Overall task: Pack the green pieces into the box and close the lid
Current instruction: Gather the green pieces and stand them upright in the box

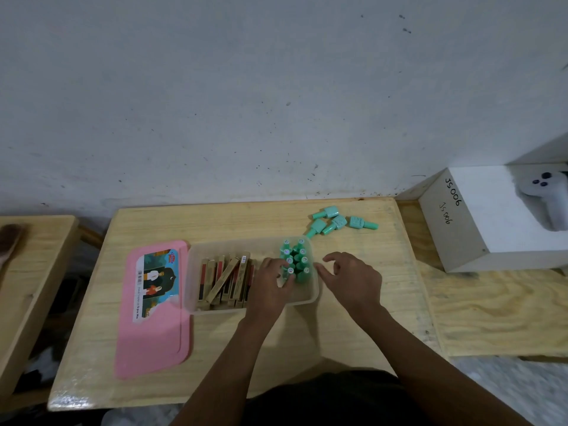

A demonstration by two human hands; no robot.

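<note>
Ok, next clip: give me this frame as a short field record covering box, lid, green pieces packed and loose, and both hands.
box: clear plastic box on wooden table, open
lid: pink plastic lid flat on the table, left of box
packed: green bottles upright in the box's right end
loose: four green bottles lying beyond box
other contents: gold cartons
left hand: inside box at bottles
right hand: open, outside right wall

gold sticks (226, 279), white box (491, 222), brush (10, 241)

My left hand (270, 282) and right hand (353, 279) are bare, forearms sleeveless; below, seemingly a dark garment (322, 398).
</note>
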